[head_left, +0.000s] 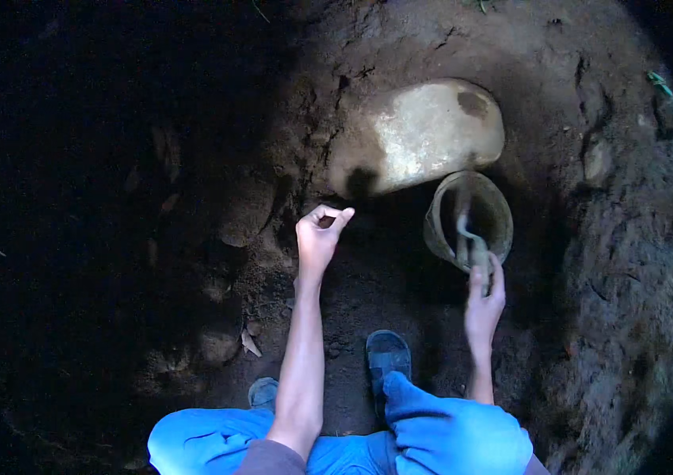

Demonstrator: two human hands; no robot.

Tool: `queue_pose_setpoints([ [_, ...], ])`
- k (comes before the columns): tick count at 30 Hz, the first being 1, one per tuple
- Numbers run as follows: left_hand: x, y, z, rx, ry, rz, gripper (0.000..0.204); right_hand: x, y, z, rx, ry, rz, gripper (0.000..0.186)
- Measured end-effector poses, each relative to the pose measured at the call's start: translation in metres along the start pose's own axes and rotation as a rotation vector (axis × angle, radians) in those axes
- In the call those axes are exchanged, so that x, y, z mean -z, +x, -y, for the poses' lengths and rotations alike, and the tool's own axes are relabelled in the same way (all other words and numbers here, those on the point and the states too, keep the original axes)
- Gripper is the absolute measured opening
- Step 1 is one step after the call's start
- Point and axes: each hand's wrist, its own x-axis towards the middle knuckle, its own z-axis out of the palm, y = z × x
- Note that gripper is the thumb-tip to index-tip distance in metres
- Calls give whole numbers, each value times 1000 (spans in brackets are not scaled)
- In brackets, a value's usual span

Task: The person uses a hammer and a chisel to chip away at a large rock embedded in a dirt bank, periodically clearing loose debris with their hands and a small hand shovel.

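Note:
My right hand (485, 305) grips the handle of a trowel (471, 236) with a bent metal neck. Its blade end reaches into a round, mud-stained bucket (503, 207) and is blurred. What lies at the bottom of the bucket is too dark to tell. My left hand (320, 229) hovers to the left of the bucket, fingers curled and thumb stretched toward them, with nothing visible in it. Just beyond the bucket, a large pale rounded stone (439, 131) lies on the earth, with a dark patch near its far right end and brown soil shading its left part.
Rough earth (621, 261) rises at the right. Lumps of soil and small stones (217, 347) lie at the left, with a dry leaf (250, 343) among them. My sandalled foot (388, 355) stands near the bucket. Deep shadow covers the far left.

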Motion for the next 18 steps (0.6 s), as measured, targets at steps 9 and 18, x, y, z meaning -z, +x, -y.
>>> queue_pose_setpoints([
  [9, -30, -35, -14, -99, -165, 118, 15, -3, 26, -49, 34, -547, 54, 41],
  [18, -52, -21, -18, -153, -16, 160, 19, -16, 81, -42, 116, -842, 311, 42],
])
